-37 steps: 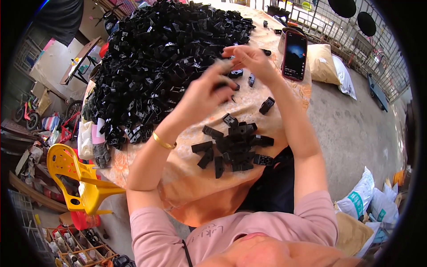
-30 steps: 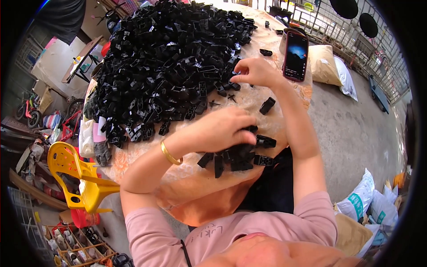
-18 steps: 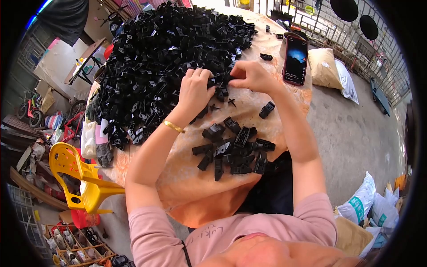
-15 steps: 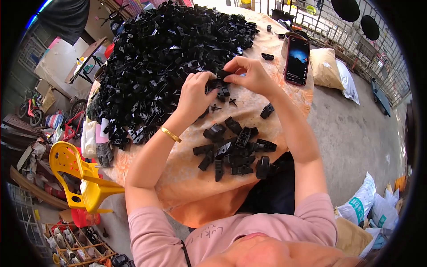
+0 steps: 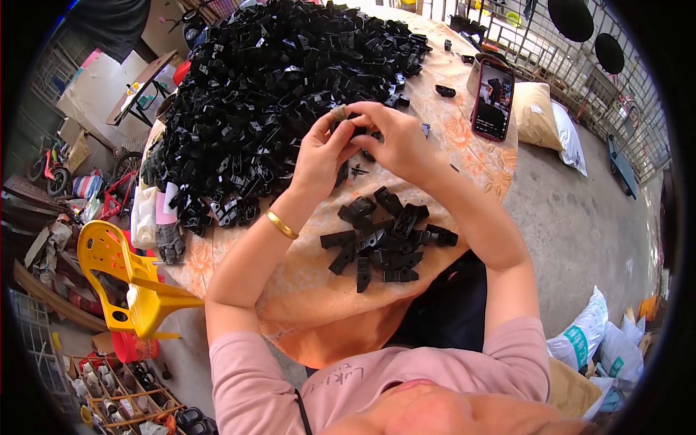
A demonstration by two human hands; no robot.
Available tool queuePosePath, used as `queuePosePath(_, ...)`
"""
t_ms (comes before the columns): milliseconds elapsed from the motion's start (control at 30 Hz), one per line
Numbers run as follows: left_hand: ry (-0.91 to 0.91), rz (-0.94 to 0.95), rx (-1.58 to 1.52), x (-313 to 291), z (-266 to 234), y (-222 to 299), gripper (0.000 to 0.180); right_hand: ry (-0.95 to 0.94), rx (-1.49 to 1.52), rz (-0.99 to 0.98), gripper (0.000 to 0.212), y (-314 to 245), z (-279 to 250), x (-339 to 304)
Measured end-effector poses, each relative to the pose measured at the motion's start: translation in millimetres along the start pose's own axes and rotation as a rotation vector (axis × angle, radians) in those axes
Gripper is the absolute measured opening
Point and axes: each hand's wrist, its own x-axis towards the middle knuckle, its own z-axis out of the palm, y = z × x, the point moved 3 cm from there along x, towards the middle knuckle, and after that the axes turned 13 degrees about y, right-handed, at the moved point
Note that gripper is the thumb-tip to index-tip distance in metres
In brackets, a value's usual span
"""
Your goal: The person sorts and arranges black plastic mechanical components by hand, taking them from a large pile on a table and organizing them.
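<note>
My left hand (image 5: 320, 158) and my right hand (image 5: 400, 145) meet over the near edge of a large heap of black plastic parts (image 5: 246, 109). Their fingers are closed together on a small black plastic part (image 5: 354, 129), mostly hidden by the fingers. A beige covering shows on one fingertip where the hands meet. Small black cross-shaped pieces (image 5: 358, 170) lie on the tablecloth just below my hands. Nearer to me is a smaller group of black plastic parts (image 5: 391, 243), several of them block-shaped with hollows.
The round table has a peach floral cloth (image 5: 464, 163). A phone (image 5: 494, 100) leans upright at the right, with a loose black part (image 5: 445, 91) beside it. Grey gloves (image 5: 171, 243) lie at the left edge. A yellow chair (image 5: 138, 290) stands left; sacks (image 5: 535, 116) lie beyond the table.
My hands have drawn together, the right moving in toward the left and down. Black parts at the right of the near group are no longer seen there. The phone's picture has changed.
</note>
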Motion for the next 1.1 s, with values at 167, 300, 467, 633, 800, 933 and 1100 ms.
queuePosePath(167, 0.003, 0.287, 0.326, 1.4, -2.2, 11.6, 0.028, 0.060, 0.034, -0.084, 0.054, 0.5, 3.7, 3.3)
queuePosePath(300, -0.123, 0.397, 0.418, -14.3, 13.3, 14.5, 0.028, -0.235, 0.479, 0.582, 0.053, 54.9, -18.5, 14.9)
queuePosePath(467, -0.169, 0.362, 0.544, -16.6, 10.0, 12.0, 0.027, -0.616, 0.696, 0.499, 0.056, 11.5, -5.7, 3.5)
queuePosePath(633, -0.110, 0.505, 0.673, -24.6, 17.5, 18.0, 0.027, -0.597, 0.642, 0.489, 0.051, 19.8, -3.5, 1.2)
queuePosePath(800, -0.178, 0.619, 0.821, -33.3, 16.5, 16.0, 0.051, -0.734, 0.611, 0.546, 0.050, 13.6, -8.8, 3.1)
queuePosePath(933, -0.559, 0.616, 1.248, -57.4, 37.6, 12.9, 0.056, -0.430, 0.257, 0.341, 0.037, 58.7, -23.1, 11.1)
queuePosePath(1100, -0.353, 0.757, 1.236, -26.0, 26.6, 42.3, 0.021, -0.339, -0.402, -0.153, 0.033, 47.0, -4.3, -1.2)
